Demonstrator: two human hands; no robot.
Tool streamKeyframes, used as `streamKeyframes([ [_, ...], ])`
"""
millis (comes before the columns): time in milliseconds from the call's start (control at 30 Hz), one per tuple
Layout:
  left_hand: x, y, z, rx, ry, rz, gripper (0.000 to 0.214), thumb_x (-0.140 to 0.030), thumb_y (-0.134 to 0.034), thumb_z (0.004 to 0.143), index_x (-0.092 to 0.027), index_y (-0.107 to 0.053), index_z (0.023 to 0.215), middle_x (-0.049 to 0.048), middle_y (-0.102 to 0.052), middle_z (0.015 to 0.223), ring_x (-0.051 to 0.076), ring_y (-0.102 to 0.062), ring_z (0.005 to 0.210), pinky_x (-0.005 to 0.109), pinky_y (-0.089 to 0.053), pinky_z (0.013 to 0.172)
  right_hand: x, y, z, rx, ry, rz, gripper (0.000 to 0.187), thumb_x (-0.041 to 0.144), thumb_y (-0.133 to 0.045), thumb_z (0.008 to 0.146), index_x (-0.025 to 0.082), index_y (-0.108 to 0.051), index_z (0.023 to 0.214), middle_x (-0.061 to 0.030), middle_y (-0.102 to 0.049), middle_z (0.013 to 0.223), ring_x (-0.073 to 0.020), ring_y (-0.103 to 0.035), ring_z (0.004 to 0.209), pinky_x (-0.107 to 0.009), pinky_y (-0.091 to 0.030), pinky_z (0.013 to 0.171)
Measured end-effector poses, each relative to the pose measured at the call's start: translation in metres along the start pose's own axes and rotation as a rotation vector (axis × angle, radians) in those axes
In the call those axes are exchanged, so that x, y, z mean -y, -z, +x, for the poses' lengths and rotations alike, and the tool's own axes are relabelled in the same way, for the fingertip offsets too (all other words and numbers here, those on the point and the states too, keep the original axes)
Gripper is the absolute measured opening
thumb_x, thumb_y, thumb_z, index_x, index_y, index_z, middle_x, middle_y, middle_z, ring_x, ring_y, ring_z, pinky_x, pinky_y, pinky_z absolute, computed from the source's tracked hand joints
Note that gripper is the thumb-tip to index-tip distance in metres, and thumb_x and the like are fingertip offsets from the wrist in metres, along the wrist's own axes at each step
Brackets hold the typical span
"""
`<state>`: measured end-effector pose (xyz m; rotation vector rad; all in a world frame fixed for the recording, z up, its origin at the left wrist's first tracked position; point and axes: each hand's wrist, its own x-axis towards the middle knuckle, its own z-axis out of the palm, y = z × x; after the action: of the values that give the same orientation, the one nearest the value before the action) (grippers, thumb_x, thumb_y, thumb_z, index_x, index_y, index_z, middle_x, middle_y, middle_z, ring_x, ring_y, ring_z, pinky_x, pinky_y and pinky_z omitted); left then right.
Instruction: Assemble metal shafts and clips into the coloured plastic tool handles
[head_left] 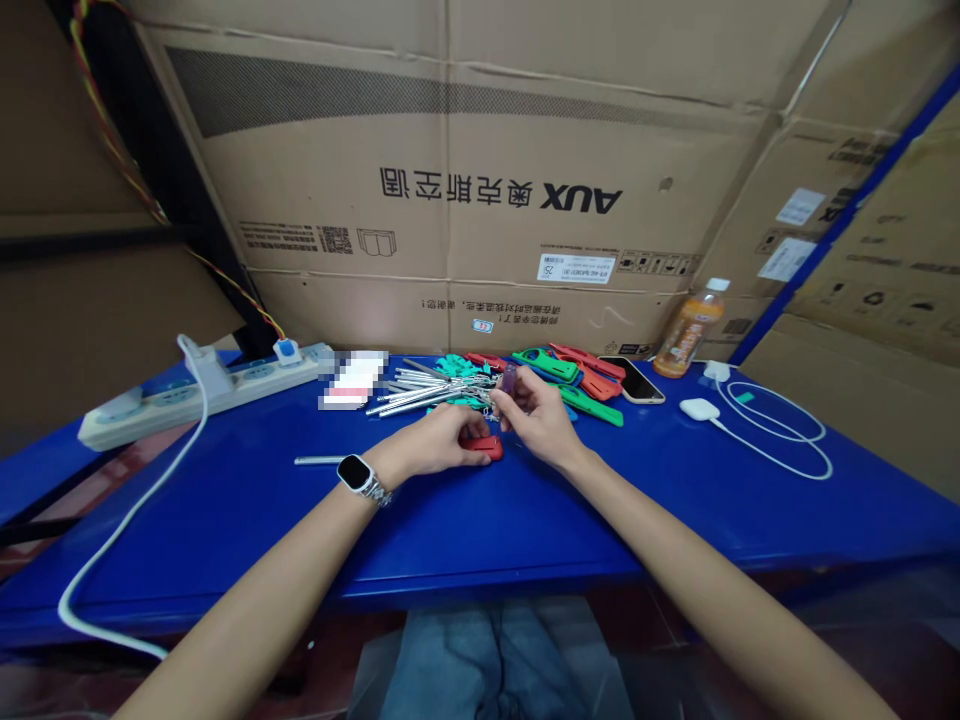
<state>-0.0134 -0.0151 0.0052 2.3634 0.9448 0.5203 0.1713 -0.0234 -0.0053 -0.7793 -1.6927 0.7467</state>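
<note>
My left hand (442,440), a watch at its wrist, has its fingers curled over a red slotted plastic piece (491,449) that rests on the blue table. A silver metal rod (319,461) lies partly behind that wrist; whether it joins the red piece is hidden. Close beside it, my right hand (544,415) pinches a small dark purple, see-through plastic piece (509,378) between thumb and fingers. Just beyond both hands is a heap of silver metal rods (420,388) with small chains. Green plastic pieces (551,362) and red plastic pieces (600,378) are piled to its right.
On the right are a phone (637,380), an orange drink bottle (691,328) and a white charger cable (795,465). A power strip (172,410) with plugs runs along the left. A large cardboard box (450,120) closes off the back of the blue table (480,540).
</note>
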Motion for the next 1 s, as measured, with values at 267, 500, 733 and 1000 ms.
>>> streamKeyframes([
  [267,0.0011,-0.0002,0.0014,-0.001,0.014,0.046,0.022,-0.034,-0.072,0.076,-0.016,-0.069,0.088,0.0018,-0.068,0.077,0.016,-0.056,0.065,0.026,-0.041,0.060,-0.0001,0.0008,0.0004,0.008,0.007,-0.049,0.026,0.045,-0.064,0.088,0.024,-0.052,0.081,0.0014,-0.060,0.069,-0.0138,-0.054,0.054,-0.029,-0.048,0.053],
  [500,0.0013,-0.0002,0.0014,0.002,0.032,0.063,0.026,-0.037,-0.071,0.076,-0.015,-0.070,0.090,0.0029,-0.068,0.078,0.017,-0.056,0.066,0.027,-0.040,0.060,-0.0009,0.0009,0.0020,-0.003,-0.010,0.002,0.030,0.047,-0.064,0.087,0.023,-0.048,0.079,0.0032,-0.060,0.067,-0.0129,-0.056,0.051,-0.027,-0.047,0.051],
  [733,0.0010,0.0008,0.0014,0.015,0.042,0.087,0.029,-0.041,-0.070,0.077,-0.014,-0.070,0.090,0.0036,-0.068,0.079,0.017,-0.056,0.067,0.027,-0.040,0.062,-0.0019,0.0015,0.0030,0.009,-0.021,0.001,0.029,0.046,-0.065,0.087,0.023,-0.048,0.080,0.0024,-0.060,0.068,-0.0128,-0.057,0.051,-0.027,-0.047,0.050],
  [1000,-0.0003,0.0016,0.0014,0.018,0.042,0.088,0.030,-0.040,-0.069,0.078,-0.014,-0.070,0.091,0.0042,-0.068,0.080,0.017,-0.055,0.067,0.027,-0.040,0.062,-0.0024,0.0013,0.0030,0.009,-0.018,-0.054,0.032,0.050,-0.064,0.087,0.024,-0.047,0.078,0.0011,-0.061,0.068,-0.0138,-0.057,0.053,-0.028,-0.047,0.051],
])
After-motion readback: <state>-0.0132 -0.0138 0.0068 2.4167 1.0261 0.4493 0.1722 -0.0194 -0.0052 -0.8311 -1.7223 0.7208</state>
